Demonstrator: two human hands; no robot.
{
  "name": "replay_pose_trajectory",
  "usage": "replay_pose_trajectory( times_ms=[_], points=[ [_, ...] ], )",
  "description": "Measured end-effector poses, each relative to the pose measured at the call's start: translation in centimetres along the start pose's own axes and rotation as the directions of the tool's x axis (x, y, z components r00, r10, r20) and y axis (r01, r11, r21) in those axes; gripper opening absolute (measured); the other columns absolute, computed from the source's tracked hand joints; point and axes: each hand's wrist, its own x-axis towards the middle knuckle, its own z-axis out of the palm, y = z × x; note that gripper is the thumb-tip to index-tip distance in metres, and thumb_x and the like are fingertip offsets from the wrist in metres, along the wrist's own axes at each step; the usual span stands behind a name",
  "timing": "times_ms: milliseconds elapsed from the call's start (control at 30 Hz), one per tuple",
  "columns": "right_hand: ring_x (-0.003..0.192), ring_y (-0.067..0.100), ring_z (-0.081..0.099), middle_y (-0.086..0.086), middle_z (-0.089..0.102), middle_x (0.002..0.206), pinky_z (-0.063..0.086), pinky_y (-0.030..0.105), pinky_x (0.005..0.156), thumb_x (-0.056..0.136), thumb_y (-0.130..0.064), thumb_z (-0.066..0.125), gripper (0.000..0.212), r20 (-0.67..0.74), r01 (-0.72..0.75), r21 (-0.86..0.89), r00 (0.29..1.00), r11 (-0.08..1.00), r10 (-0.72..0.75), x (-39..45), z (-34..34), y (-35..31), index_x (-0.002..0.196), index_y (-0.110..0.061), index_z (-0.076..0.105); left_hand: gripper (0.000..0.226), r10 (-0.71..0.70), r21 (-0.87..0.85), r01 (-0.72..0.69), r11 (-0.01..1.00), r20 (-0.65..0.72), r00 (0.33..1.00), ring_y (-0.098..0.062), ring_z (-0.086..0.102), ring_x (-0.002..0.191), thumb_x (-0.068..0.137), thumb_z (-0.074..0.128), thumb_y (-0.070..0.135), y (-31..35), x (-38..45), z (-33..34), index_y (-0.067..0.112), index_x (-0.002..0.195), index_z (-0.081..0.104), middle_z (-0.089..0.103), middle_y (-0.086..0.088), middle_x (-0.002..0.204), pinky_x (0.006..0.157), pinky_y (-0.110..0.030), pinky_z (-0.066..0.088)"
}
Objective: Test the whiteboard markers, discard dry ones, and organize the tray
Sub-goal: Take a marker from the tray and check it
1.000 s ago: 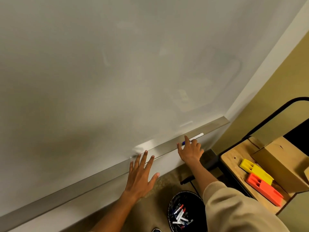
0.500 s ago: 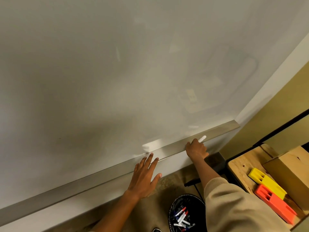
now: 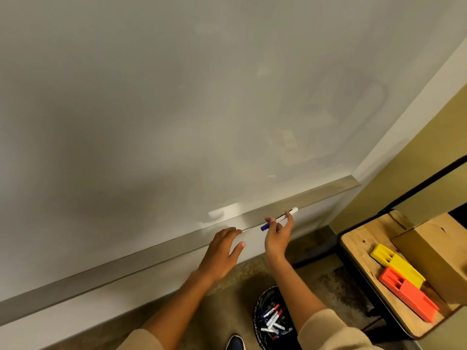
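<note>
Your right hand (image 3: 278, 236) pinches a whiteboard marker (image 3: 279, 219) with a blue cap, holding it level just above the front lip of the metal marker tray (image 3: 151, 251); held that way, it looks ready either to be uncapped for a test stroke on the whiteboard (image 3: 177, 97) or to be laid back along the tray. Your left hand (image 3: 222, 251) grips nothing: its fingertips curl over the tray's edge, thumb free, probably to steady you. On the floor below your arms stands a dark round bin (image 3: 260, 309) holding a loose heap of markers with red and blue caps, most likely the dry rejects. To your right, a wooden table (image 3: 358, 246) carries a cardboard box (image 3: 434, 251), a yellow wedge (image 3: 396, 265) and an orange wedge (image 3: 409, 294) touching side by side.
</note>
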Motion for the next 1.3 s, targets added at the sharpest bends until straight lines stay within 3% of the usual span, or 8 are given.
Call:
replay_pose_trajectory(
  times_ms=[133,233,367,667,867,1100,1233,1300],
  points=[
    [0.109,0.011,0.054,0.010,0.073,0.112,0.023,0.049,0.118,0.101,-0.022,0.056,0.073,0.030,-0.087,0.079,0.996,0.993,0.085,-3.8,1.5,0.0,0.156,-0.024,0.008,0.050,-0.057,-0.029,0.057,0.998,-0.014,0.998,-0.016,0.036,0.138,0.100,0.047,0.042,-0.2,-1.0,-1.3,0.028,0.146,0.036,0.038,0.001,0.150,0.105,-0.027,0.036],
    [0.107,0.008,0.056,0.003,0.075,0.106,0.030,0.046,0.115,0.100,-0.022,0.057,0.060,0.108,-0.109,0.147,0.990,0.983,0.094,-6.5,2.7,-0.5,0.153,-0.017,0.029,0.052,-0.077,-0.038,0.076,0.996,-0.020,0.997,-0.016,0.041,0.133,0.098,0.050,0.043,-1.1,-2.0,-2.5,0.030,0.146,0.035,0.045,0.002,0.144,0.101,-0.029,0.041],
    [0.092,0.012,0.068,0.001,0.077,0.100,0.048,0.034,0.095,0.100,-0.019,0.058,0.023,0.219,-0.060,0.186,0.976,0.981,0.018,-10.5,4.4,-0.6,0.114,-0.006,0.071,0.049,-0.059,-0.029,0.057,0.998,-0.075,0.995,-0.012,0.052,0.115,0.095,0.055,0.045,-2.1,-4.1,-4.5,0.031,0.140,0.041,0.058,0.006,0.122,0.092,-0.026,0.048],
    [0.083,0.017,0.056,0.006,0.067,0.088,0.041,0.032,0.077,0.094,-0.031,0.066,0.021,0.406,-0.086,0.125,0.914,0.988,0.028,-21.7,9.7,-0.4,0.089,-0.011,0.071,0.021,0.036,0.027,-0.029,0.999,-0.311,0.950,-0.018,0.063,0.087,0.100,0.048,0.035,-5.7,-11.8,-11.5,0.017,0.109,0.055,0.065,-0.002,0.098,0.071,-0.030,0.057],
    [0.068,0.014,0.042,0.002,0.048,0.068,0.039,0.027,0.067,0.101,-0.041,0.052,0.042,0.333,0.015,0.015,0.943,1.000,-0.020,-27.2,11.6,-0.8,0.092,-0.005,0.071,0.028,0.145,0.256,-0.052,0.965,-0.356,0.923,-0.017,0.049,0.074,0.102,0.041,0.033,-7.2,-17.5,-15.7,0.011,0.108,0.058,0.064,-0.007,0.091,0.062,-0.023,0.035],
    [0.063,0.016,0.043,0.007,0.049,0.067,0.039,0.028,0.066,0.105,-0.040,0.042,0.044,0.266,0.084,-0.022,0.961,0.996,-0.076,-30.8,13.4,-1.2,0.078,-0.010,0.062,0.027,0.154,0.257,-0.056,0.965,-0.379,0.912,-0.025,0.054,0.073,0.104,0.041,0.028,-5.6,-22.1,-17.8,0.009,0.099,0.057,0.064,-0.009,0.086,0.065,-0.035,0.043],
    [0.055,0.015,0.042,0.004,0.047,0.068,0.036,0.021,0.043,0.104,-0.039,0.041,0.037,-0.010,-0.120,0.285,0.992,0.951,0.128,-28.5,11.5,-4.3,0.075,-0.018,0.051,0.030,0.144,0.137,-0.096,0.986,-0.400,0.905,-0.031,0.054,0.072,0.105,0.035,0.031,-7.2,-24.4,-18.2,0.016,0.082,0.046,0.058,-0.008,0.076,0.063,-0.041,0.042],
    [0.060,0.013,0.046,0.002,0.052,0.076,0.037,0.021,0.049,0.104,-0.041,0.041,0.035,-0.139,-0.075,0.320,0.982,0.944,0.125,-26.5,8.8,-7.0,0.077,-0.021,0.052,0.034,0.121,0.110,-0.081,0.991,-0.429,0.895,-0.027,0.052,0.070,0.103,0.030,0.040,-9.7,-26.0,-18.6,0.019,0.080,0.043,0.054,-0.005,0.074,0.063,-0.044,0.045]
  ],
)
